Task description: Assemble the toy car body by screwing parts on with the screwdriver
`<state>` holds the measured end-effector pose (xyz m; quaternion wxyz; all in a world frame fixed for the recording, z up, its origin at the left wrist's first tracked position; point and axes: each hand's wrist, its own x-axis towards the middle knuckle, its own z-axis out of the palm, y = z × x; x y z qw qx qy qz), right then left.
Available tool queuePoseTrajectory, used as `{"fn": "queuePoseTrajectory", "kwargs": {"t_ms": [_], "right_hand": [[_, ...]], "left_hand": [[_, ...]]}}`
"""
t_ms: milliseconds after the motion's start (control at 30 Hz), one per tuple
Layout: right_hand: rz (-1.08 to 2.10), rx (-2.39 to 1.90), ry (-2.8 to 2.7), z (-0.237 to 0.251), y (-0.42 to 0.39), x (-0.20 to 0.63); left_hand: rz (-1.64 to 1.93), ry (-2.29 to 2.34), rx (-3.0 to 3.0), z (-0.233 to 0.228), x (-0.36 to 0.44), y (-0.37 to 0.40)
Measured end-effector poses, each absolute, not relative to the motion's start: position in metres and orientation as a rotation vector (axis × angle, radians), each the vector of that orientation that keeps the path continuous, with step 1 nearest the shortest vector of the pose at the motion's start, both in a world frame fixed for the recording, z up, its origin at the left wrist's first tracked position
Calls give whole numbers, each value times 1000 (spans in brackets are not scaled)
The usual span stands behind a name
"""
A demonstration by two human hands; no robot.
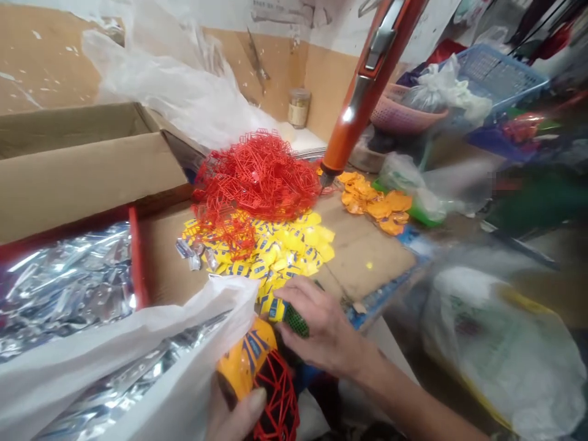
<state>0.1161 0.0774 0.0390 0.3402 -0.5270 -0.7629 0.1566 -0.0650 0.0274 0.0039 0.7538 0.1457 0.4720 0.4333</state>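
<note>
My left hand (236, 416), low at the bottom edge and partly hidden by a white plastic bag (138, 349), grips a bundle of yellow printed pieces (245, 361) and red plastic frames (278, 398). My right hand (321, 327) reaches in from the right and pinches a small green patterned piece (296, 320) beside the bundle. A heap of yellow-and-blue pieces (280, 251) lies just beyond my right hand on a cardboard sheet (367, 251). A tangled pile of red frames (257, 177) sits behind them.
A red tray of silver foil packets (64, 282) lies at left, under an open cardboard box (82, 171). An orange tool (367, 79) hangs over the bench. Orange pieces (374, 199) lie at right, with baskets (496, 73) and plastic bags (500, 349) around.
</note>
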Motion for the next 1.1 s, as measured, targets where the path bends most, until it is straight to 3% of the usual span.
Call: {"fn": "queuePoseTrajectory", "kwargs": {"t_ms": [367, 500, 667, 833, 1100], "right_hand": [[123, -1407, -2040, 36, 60, 130], [62, -1387, -2043, 38, 51, 151], [282, -1309, -1770, 51, 30, 180], [514, -1016, -1861, 56, -2, 183], [415, -942, -1916, 55, -33, 177]], "left_hand": [[1060, 916, 437, 30, -30, 23], [897, 738, 449, 27, -27, 17], [916, 525, 255, 23, -12, 15], [942, 546, 103, 27, 5, 6], [792, 612, 152, 25, 9, -8]]}}
